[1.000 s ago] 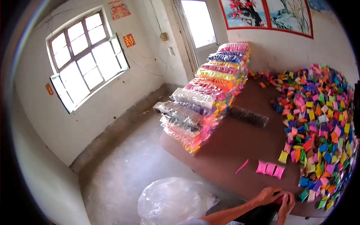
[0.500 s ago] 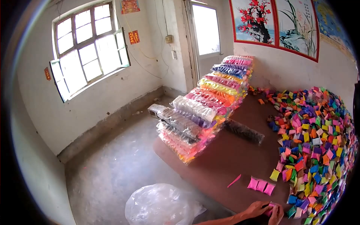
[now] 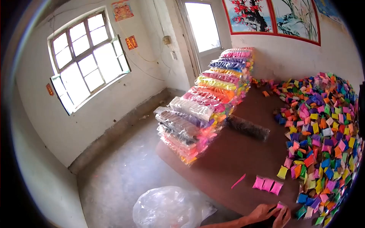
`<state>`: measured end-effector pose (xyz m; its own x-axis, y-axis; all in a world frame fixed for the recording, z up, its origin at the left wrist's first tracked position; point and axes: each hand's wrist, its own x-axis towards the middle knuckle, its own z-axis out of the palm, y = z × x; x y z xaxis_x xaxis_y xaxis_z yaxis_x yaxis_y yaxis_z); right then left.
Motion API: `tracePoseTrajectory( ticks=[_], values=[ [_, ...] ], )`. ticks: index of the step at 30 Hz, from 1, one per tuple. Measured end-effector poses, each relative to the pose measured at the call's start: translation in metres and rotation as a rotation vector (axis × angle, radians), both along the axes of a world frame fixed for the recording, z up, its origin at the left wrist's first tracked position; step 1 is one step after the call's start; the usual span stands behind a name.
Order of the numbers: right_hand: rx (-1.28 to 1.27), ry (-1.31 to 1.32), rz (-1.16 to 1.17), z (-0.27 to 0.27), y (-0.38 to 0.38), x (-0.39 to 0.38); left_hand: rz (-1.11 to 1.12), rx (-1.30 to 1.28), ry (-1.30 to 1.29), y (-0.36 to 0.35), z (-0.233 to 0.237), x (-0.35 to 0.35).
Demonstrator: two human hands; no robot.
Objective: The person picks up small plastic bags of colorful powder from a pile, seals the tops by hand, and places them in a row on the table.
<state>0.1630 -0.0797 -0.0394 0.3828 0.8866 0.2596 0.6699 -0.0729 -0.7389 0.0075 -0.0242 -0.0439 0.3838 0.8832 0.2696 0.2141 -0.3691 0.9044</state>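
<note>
Pink packet point(image 3: 280, 205): small, bright, mostly covered by fingers; between four and five o'clock in view.
Left hand point(image 3: 265, 212): fingers curled, pinching the packet.
Right hand point(image 3: 282, 218): fingertips pinching it too.
Pink strip point(image 3: 267, 185): three plump sections, twelve o'clock from the hands.

Beyond the pink packet strip point(image 3: 267, 185), brown tabletop point(image 3: 243, 157) lies open; to the strip's right, heaped coloured packets point(image 3: 319, 133) block passage.
</note>
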Motion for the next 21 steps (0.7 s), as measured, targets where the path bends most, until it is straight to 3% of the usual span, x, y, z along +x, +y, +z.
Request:
tracePoseTrajectory(
  ticks=[3,4,8,10,13,17,21],
  values=[
    [-0.135,0.147,-0.002,-0.023,0.002,0.008,0.023,-0.036,-0.027,-0.001,-0.003,0.001],
    [0.176,0.187,0.025,-0.030,0.008,0.003,-0.005,-0.058,0.033,-0.001,0.004,-0.002],
    [0.202,0.129,-0.075,-0.009,0.003,-0.013,-0.046,-0.095,-0.014,-0.006,0.039,-0.009],
    [0.270,0.276,-0.043,0.013,0.006,-0.015,-0.087,-0.140,0.081,-0.004,0.045,-0.008],
    [0.208,0.265,-0.049,0.008,0.005,-0.013,-0.015,0.071,0.059,-0.003,0.034,-0.004],
    [0.200,0.311,0.004,0.019,0.009,-0.018,0.002,0.091,0.058,-0.003,0.014,-0.007],
    [0.183,0.296,-0.010,0.018,0.006,-0.016,-0.054,-0.002,0.067,0.000,0.039,-0.007]
  ],
)
